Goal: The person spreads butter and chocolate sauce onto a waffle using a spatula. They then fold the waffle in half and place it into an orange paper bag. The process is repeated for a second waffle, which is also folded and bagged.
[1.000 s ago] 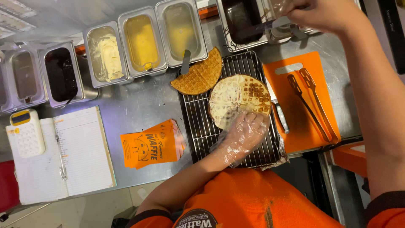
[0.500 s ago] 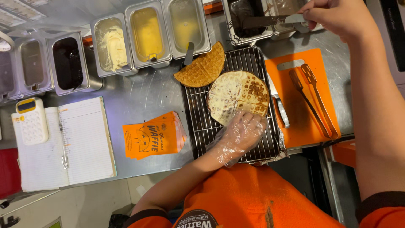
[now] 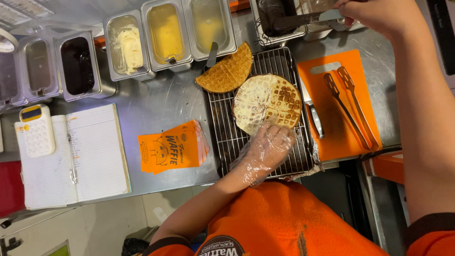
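head view: the left hand [image 3: 266,148], in a thin clear plastic glove, rests on the wire cooling rack [image 3: 222,137] with its fingers [image 3: 279,131] loosely spread and laid flat on the near edge of the round waffle [image 3: 267,102]; they pin it down and do not close around it. the waffle lies flat on the rack, straight ahead of those fingertips, its left part coated with pale spread and its right part bare and brown. being round, it has no real long axis; the line between spread and bare grid runs roughly away from the person. a folded waffle [image 3: 226,71] lies at the far left corner of the rack, its long axis slanting up to the right.

the right hand [image 3: 374,16] is well away from the waffle, up at the far right, with fingers closed on the handle of a spreading knife [image 3: 303,20] whose blade points left into a dark sauce tub [image 3: 272,19]. so the left hand is the nearer one to the waffle by far.

around them on the steel counter [image 3: 161,102]: a row of metal tubs, one holding white cream [image 3: 125,47], an orange cutting board [image 3: 339,111] with tongs [image 3: 350,106], a stack of orange paper sleeves [image 3: 173,147], an open notebook [image 3: 71,154] and a calculator [image 3: 37,130].
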